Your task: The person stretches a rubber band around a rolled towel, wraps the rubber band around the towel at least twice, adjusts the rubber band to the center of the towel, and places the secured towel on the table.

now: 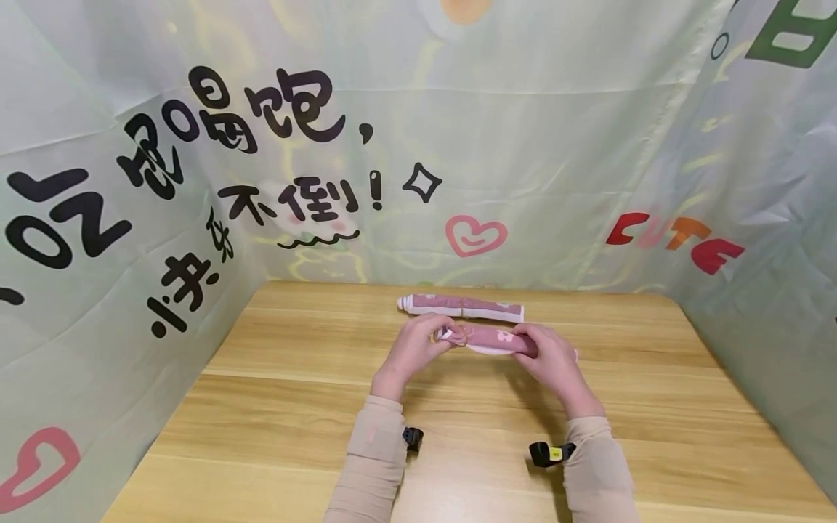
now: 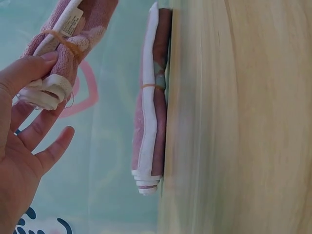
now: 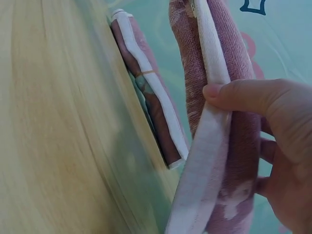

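A rolled pink towel (image 1: 487,337) with white edging and pale flower patterns is held up between both hands, above the table. My left hand (image 1: 418,347) pinches its left end, the thumb pressing close to a tan rubber band (image 2: 64,43) that goes round the roll; a small white label (image 2: 73,22) shows beside the band. Toward the other end, my right hand (image 1: 551,359) grips the roll, its thumb on the white edging in the right wrist view. Just beyond lies a second rolled pink towel (image 1: 484,308), with a band round its middle.
The wooden table (image 1: 275,421) ends at a back edge close behind the second towel. Printed fabric walls (image 1: 556,167) with lettering and hearts surround the table on its back and sides. A black wrist camera (image 1: 413,439) sits at the left sleeve, another (image 1: 541,455) at the right.
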Tool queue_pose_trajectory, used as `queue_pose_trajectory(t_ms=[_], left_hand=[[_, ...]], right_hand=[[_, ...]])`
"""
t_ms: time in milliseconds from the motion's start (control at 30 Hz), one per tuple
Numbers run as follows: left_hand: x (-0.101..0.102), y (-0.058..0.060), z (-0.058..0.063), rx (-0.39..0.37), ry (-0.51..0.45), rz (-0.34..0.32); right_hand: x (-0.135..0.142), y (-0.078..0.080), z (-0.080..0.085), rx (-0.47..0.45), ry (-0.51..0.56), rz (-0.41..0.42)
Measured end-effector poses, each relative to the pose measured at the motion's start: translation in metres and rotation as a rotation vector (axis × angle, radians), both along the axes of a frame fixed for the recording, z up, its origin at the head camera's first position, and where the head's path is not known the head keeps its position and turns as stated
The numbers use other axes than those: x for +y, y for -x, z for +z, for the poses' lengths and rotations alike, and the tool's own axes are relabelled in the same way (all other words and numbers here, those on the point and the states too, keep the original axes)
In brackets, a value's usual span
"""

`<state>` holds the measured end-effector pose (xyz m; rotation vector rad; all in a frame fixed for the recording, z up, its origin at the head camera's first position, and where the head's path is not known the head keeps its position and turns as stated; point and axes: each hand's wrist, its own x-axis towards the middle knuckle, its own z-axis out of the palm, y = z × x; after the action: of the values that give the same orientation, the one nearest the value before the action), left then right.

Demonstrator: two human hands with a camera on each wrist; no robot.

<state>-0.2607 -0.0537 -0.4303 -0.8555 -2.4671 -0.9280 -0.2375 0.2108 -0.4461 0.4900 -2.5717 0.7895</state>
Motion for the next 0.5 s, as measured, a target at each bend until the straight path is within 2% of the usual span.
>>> queue_pose_trajectory(t_ms=[133,300,367,500], left_hand=[[0.001,0.000,-0.001,0.037,0.003,0.012],[0.004,0.001,-0.002,0.064,0.009,0.012],[0.005,0.001,-0.002,0.065,0.018,0.010],[0.008,0.000,-0.003,0.067,0.033,-0.001]], right_hand=[[-0.003,0.000,0.000,-0.060,-0.013,0.000],[-0.014,-0.003,0.008,-0.145,-0.023,0.013],[-0.022,-0.005,0.011,-0.123,0.010,0.037],[-0.039,-0.006,0.014,0.006,0.136,0.097]])
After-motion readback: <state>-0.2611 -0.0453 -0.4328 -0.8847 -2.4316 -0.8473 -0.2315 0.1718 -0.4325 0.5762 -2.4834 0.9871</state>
